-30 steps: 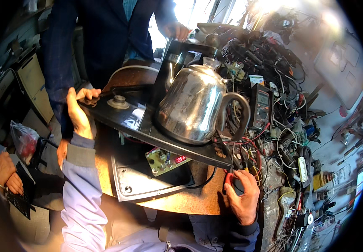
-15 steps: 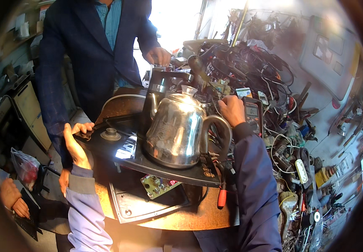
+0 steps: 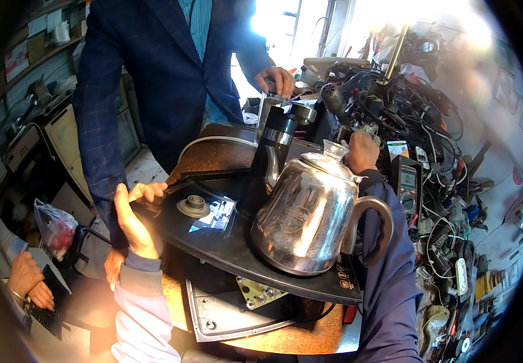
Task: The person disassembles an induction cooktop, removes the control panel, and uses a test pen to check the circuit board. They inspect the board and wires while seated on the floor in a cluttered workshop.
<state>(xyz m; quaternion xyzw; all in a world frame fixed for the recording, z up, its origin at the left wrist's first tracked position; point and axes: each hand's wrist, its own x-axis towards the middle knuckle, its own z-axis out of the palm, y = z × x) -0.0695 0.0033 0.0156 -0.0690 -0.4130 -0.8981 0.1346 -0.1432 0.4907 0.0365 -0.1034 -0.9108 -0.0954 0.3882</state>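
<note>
A black glossy tray-like panel (image 3: 213, 236) lies tilted over the round wooden table. My left hand (image 3: 137, 221) grips its left edge, thumb up. On the panel stand a shiny steel kettle (image 3: 303, 218) with a lid and curved handle, and a dark, slender jug (image 3: 267, 160) behind it. A round metal connector (image 3: 193, 206) sits near its left end. My right hand (image 3: 363, 151) reaches past the kettle to the cable heap; its fingers are curled, and what they hold is hidden. Under the panel lie an upturned base cover (image 3: 204, 314) and a green circuit board (image 3: 258, 293).
A multimeter (image 3: 408, 178) stands right of my right arm. Tangled cables and parts (image 3: 394, 109) pile up along the right wall. Across the table stands a person in a dark jacket (image 3: 158, 85), a hand on a container. Another person's hands (image 3: 28, 281) show at lower left.
The view has shifted, so the scene sits farther right and lower. My right hand has moved away from the multimeter, farther toward the heap. My left hand keeps its hold on the panel.
</note>
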